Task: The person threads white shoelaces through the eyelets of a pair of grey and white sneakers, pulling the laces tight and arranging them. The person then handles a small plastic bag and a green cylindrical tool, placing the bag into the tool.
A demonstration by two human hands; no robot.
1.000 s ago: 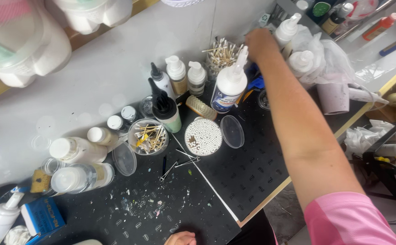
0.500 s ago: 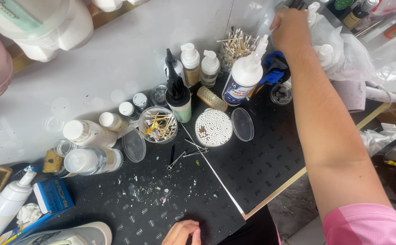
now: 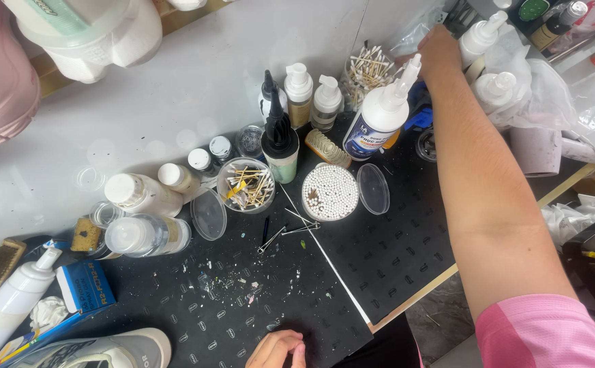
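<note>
At lower left our left hand (image 3: 277, 349) rests on the black mat (image 3: 393, 266), fingers loosely curled, gripping nothing, beside the grey shoe (image 3: 86, 351). Mid-bench stand the open tub of white swabs (image 3: 329, 192) and the white squeeze bottle (image 3: 379, 119). Far right, our right hand (image 3: 437, 49) reaches behind that bottle near the blue object (image 3: 420, 109); we cannot tell its grip

head-worn view, steeply down, close over mat (image 3: 393, 259)
</note>
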